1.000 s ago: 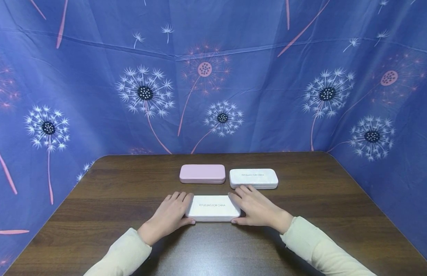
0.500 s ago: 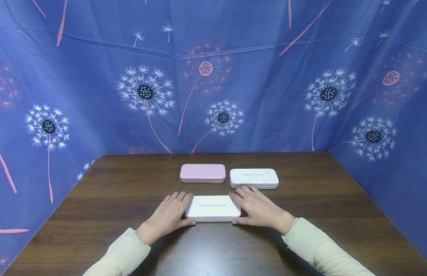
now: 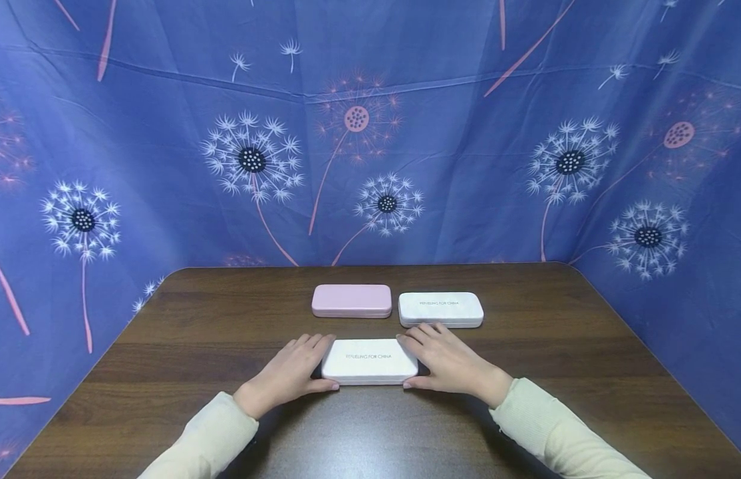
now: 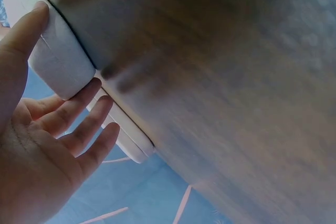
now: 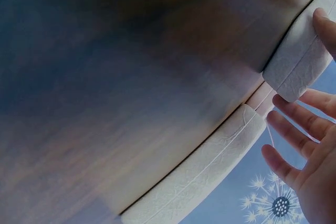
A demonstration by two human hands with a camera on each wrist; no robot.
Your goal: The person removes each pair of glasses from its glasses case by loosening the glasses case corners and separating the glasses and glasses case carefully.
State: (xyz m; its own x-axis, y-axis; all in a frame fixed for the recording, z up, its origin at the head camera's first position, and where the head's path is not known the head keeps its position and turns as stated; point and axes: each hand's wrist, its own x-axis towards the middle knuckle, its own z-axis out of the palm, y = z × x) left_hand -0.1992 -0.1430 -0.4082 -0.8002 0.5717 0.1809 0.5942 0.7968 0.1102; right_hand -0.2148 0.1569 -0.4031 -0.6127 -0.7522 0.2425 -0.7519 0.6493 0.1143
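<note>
Your left hand was at the left end of the near case, thumb against the front edge, index finger by the far corner, the other fingers loosely spread. Your right hand mirrored it at the right end, so each pinched an end in a partly spread grasp; how hard you pressed, I could not tell. The near case, white and lettered, lid down, lay level on the table, just below the centre of the frame. Holding it well called for equal pressure from both thumbs, since a harder push on one side would likely have skewed it. Your right fingers needed most care: in the head view they overlapped the front edge of the far white case, right of centre, and whether they touched it I could not tell. The pink case sat just beside that one, to its left. Blue cloth filled the upper frame.
</note>
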